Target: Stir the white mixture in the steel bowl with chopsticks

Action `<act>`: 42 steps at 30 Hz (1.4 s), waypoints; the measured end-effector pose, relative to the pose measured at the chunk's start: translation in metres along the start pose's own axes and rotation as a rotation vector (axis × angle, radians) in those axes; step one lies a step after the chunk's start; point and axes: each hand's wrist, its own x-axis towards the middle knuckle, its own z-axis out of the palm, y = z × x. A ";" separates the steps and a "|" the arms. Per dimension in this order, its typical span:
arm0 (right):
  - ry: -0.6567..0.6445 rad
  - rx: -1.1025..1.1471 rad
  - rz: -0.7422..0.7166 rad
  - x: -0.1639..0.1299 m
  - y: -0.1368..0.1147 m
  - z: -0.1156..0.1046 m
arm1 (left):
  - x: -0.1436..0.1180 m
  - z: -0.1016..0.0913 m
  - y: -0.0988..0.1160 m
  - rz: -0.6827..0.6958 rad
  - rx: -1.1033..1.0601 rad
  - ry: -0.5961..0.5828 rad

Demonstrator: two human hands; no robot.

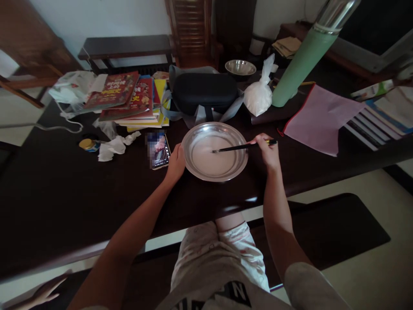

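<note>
A round metal basin (193,170) stands on the dark table in front of me, with a pale, milky mixture (209,158) in it. My left hand (177,162) grips the basin's left rim, its fingers partly hidden behind the edge. In my right hand (267,150), at the right side, are dark chopsticks (234,148) with gold-banded ends, held slantwise over the rim. Their tips touch the mixture near the middle of the basin. A tied plastic bag of white powder (258,97) sits beyond the basin to the right.
A lit phone (160,148) lies left of the basin, near crumpled tissues (112,147) and a small jar (89,144). Books (125,97), a black case (204,92) and a tall green flask (303,64) stand behind. Another person's hand (48,292) shows at lower left.
</note>
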 end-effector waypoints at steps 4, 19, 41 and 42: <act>-0.053 0.016 0.021 -0.001 -0.002 -0.001 | 0.000 -0.001 -0.001 0.006 -0.008 -0.003; -0.152 -0.013 -0.008 -0.001 -0.003 0.003 | 0.001 0.001 -0.001 -0.023 0.010 0.002; -0.109 -0.018 0.004 -0.001 -0.006 0.003 | 0.002 0.001 -0.004 -0.014 0.011 0.007; -0.052 -0.016 0.007 -0.001 -0.005 0.002 | 0.003 0.001 -0.004 -0.008 0.009 0.008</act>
